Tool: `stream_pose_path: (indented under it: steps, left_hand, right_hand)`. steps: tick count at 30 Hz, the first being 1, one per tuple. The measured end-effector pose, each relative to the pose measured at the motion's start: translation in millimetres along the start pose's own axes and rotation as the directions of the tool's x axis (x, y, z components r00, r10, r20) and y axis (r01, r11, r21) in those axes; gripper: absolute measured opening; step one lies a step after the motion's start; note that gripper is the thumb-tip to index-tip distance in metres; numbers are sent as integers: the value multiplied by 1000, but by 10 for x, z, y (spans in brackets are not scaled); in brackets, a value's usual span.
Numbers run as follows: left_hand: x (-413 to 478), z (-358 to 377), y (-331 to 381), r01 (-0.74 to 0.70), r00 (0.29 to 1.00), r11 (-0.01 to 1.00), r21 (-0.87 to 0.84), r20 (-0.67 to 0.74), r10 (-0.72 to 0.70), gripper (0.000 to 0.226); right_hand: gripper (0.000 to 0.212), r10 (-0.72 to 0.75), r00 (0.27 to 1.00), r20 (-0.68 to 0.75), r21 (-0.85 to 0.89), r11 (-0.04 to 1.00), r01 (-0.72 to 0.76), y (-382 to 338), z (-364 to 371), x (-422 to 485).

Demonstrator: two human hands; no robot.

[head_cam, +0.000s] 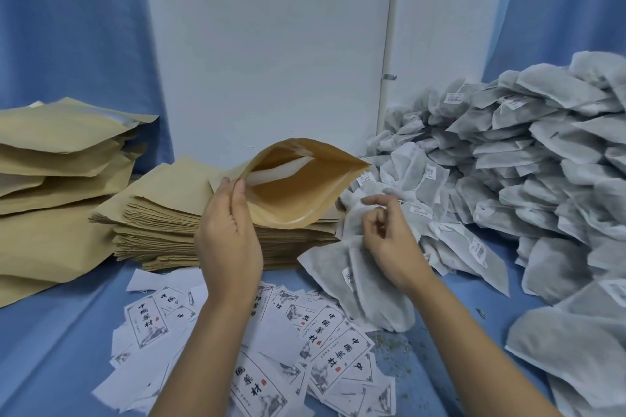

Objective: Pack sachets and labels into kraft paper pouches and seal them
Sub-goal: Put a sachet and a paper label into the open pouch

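Nearest the viewer, below both wrists, a loose scatter of printed labels (325, 349) lay on the blue cloth (50, 349), well over a dozen and too overlapped for an exact count; some lay print up, others blank side up. Above them were two bare hands. The left hand (230, 234) held one kraft pouch (298, 186) clear of the table, thumb and fingers pinching the near-left edge of its mouth. The mouth gaped wide toward the viewer, and one pale strip showed along the far inner wall. The right hand (389, 240), just to the right of that grip and apart from the pouch, had its index finger partly extended and its other fingers curled. It hovered over at least two overlapping grey sachets (366, 284); whether it pinched one of them could not be told. Directly behind and under the held pouch stood one stack of flat pouches (162, 213), many layers deep and uncounted. Farther left of the grip rose one taller pile of bulging pouches (50, 179), of which at least four tiers were distinguishable. To the right of the right hand and beyond it, one large heap of sachets (525, 162) sloped upward, numbering in the dozens, several bearing small white barcode tags. Farthest back stood a white panel (271, 44), flanked by two blue curtains (67, 27), one on each side.
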State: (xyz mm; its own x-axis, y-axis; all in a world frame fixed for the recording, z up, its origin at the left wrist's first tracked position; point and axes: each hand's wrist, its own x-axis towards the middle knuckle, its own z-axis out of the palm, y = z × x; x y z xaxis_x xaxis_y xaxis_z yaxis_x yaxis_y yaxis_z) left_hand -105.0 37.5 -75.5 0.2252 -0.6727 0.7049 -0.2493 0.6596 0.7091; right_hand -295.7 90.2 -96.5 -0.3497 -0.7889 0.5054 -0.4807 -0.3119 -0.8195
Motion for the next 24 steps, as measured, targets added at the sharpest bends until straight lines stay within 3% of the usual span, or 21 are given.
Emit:
stream_pose_path:
  steps: [4, 6, 9, 14, 19, 24]
  left_hand:
    - [-11, 21, -37, 14, 1000, 1000, 7, 11, -14, 58]
    - [-13, 30, -53, 10, 1000, 1000, 11, 15, -10, 53]
    - [-9, 23, -57, 11, 1000, 1000, 1, 19, -11, 59]
    - [3, 5, -57, 6, 1000, 1000, -4, 12, -6, 65]
    - [15, 3, -50, 11, 1000, 1000, -7, -2, -11, 65]
    - [30, -17, -24, 23, 1000, 999, -33, -16, -23, 70]
  right_hand:
    - [38, 25, 979, 204, -205, 979, 18, 5, 118, -22]
    - [32, 12, 979, 205, -323, 945, 56, 19, 112, -38]
    - [43, -14, 983, 183, -456, 884, 97, 28, 69, -63]
    - [38, 38, 978, 204, -681, 723, 114, 169, 95, -83]
    - [25, -24, 992, 123, -585, 806, 92, 231, 78, -99]
    - [14, -113, 990, -89, -297, 951, 82, 70, 138, -96]
